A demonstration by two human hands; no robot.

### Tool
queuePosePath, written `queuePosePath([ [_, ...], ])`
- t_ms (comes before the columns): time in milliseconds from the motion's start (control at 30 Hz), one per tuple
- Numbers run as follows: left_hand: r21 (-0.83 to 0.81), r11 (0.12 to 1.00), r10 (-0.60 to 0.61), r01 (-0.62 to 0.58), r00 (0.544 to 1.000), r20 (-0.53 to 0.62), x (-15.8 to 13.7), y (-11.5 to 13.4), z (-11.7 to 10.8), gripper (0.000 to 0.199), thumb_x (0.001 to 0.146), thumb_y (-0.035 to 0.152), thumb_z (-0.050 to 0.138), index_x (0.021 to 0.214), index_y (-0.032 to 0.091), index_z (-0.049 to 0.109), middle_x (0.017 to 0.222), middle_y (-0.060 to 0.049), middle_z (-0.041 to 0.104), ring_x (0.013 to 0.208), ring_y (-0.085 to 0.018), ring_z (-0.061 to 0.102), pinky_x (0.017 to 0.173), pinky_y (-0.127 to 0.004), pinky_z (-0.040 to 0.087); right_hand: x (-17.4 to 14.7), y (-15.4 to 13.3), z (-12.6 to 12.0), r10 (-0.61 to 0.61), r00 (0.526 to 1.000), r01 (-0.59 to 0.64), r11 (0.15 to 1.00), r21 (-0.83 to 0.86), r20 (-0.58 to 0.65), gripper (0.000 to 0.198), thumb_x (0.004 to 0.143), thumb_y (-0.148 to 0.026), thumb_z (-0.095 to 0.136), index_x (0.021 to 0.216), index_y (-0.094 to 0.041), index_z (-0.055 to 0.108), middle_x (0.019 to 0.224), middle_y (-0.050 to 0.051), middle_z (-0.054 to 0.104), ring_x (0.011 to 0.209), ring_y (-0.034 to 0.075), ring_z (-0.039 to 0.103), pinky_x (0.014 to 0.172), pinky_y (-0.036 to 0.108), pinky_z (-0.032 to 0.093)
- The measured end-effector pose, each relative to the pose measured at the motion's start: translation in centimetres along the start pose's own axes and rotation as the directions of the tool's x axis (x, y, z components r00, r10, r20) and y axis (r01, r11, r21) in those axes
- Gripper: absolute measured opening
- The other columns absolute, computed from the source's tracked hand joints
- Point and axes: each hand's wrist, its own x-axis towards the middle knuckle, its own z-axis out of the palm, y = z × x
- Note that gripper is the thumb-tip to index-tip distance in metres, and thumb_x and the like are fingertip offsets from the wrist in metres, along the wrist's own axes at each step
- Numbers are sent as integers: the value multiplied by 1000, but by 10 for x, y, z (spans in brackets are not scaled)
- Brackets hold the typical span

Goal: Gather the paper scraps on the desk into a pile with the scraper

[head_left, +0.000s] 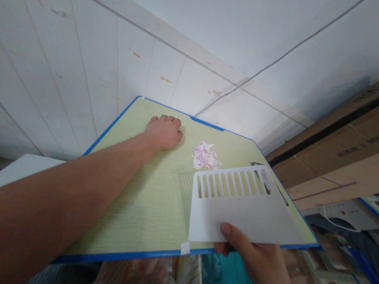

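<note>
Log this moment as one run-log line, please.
left hand: curled, on or just above green table | right hand: gripping white slotted panel at near edge | paper scraps: small pile between left hand and panel

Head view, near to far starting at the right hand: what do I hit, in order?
Right hand → slotted white panel → pink-and-white paper scraps → blue far edge of the board → white wall.
</note>
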Motion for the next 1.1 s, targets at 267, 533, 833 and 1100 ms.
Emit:
queuePosePath([
  [267,10,1000,-8,7,1000,24,0,2,-1,59,115,34,45,160,13,77,173,-21,75,163,-39,66,133,-55,50,-2,-7,2,48,997,-49,999,16,61,56,99,-69,95,66,-24,84,66,9,82,64,29,83,71,37,73],
  [533,20,1000,-14,13,1000,21,1,3,-1,58,115,32,46,160,12,77,174,-21,75,163,-40,67,132,-56,51,25,3,-15,-25,998,30,996,83,-52,51,98,-59,96,64,-25,78,63,7,76,60,28,76,62,39,69],
  [833,22,1000,-8,8,1000,-2,3,0,0,52,115,31,48,153,15,80,171,-20,77,161,-40,69,130,-54,53,106,20,-36,-114,947,171,970,173,-300,35,85,-51,100,95,-23,82,74,5,83,60,29,74,56,42,64],
  [1100,10,1000,-7,7,1000,2,8,-8,5,54,116,36,48,156,18,80,171,-17,78,162,-39,68,133,-52,50,144,-15,-51,-212,968,232,958,165,-134,28,84,-44,97,92,-23,81,73,4,83,54,22,71,52,34,61],
])
